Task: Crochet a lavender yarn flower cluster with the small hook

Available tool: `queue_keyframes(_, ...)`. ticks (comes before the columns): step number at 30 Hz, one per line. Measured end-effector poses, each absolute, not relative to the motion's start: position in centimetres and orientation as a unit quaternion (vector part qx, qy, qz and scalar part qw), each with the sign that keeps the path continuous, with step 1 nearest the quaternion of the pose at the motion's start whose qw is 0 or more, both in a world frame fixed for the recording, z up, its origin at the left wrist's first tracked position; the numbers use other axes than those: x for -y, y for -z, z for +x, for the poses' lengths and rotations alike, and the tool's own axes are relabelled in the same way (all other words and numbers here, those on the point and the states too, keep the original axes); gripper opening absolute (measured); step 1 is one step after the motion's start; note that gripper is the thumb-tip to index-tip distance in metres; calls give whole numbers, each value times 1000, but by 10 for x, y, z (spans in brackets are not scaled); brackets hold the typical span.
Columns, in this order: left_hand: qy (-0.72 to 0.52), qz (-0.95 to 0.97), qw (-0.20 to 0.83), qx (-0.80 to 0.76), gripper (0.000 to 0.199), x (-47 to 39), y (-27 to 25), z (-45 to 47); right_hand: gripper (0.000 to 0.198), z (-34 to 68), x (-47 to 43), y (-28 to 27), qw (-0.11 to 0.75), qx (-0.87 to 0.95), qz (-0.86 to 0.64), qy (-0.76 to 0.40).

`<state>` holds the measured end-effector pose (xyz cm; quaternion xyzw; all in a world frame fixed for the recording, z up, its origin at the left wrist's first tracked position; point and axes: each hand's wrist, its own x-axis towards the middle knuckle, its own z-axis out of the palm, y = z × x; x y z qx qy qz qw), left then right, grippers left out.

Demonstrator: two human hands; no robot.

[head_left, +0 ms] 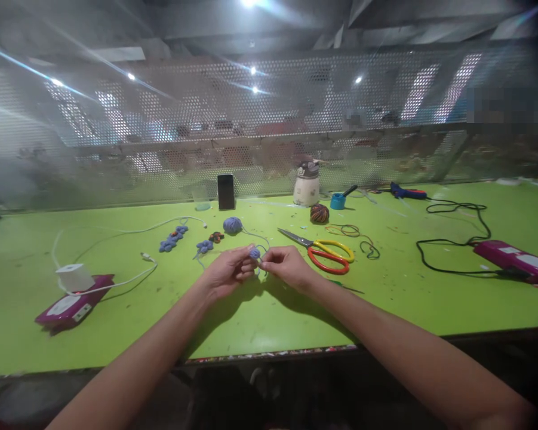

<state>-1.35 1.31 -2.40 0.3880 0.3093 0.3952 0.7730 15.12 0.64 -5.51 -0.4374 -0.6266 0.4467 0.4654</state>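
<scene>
My left hand and my right hand meet over the green table, both pinching a small blue crochet piece. A thin blue yarn strand runs from it back to a blue yarn ball. Finished blue crochet flowers lie to the left, with another blue flower and a dark orange one nearer. Whether my right hand also holds a hook is hidden by the fingers.
Scissors with yellow and red handles lie right of my hands. A brown yarn ball, a white jar, a black phone, a blue glue gun, black cable and magenta power strips surround them.
</scene>
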Motion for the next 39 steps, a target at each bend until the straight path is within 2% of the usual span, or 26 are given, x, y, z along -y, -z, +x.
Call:
queue_keyframes(6, -375, 380, 781, -326, 22, -12, 20, -15, 12, 158, -11, 56, 479, 662, -466, -340)
queue_keyframes(13, -362, 357, 790, -342, 20, -13, 19, -16, 13, 164, -14, 54, 467, 681, -490, -280)
queue_keyframes(30, -395, 348, 750, -400, 24, -22, 26, -18, 12, 160, -6, 50, 375, 735, -471, -313)
queue_keyframes(35, -380, 370, 748, -399, 24, -23, 28, -19, 2, 162, -4, 47, 352, 741, -475, -318)
queue_keyframes(39, -363, 390, 745, -401, 21, -25, 32, -20, 12, 167, -6, 41, 359, 720, -501, -318)
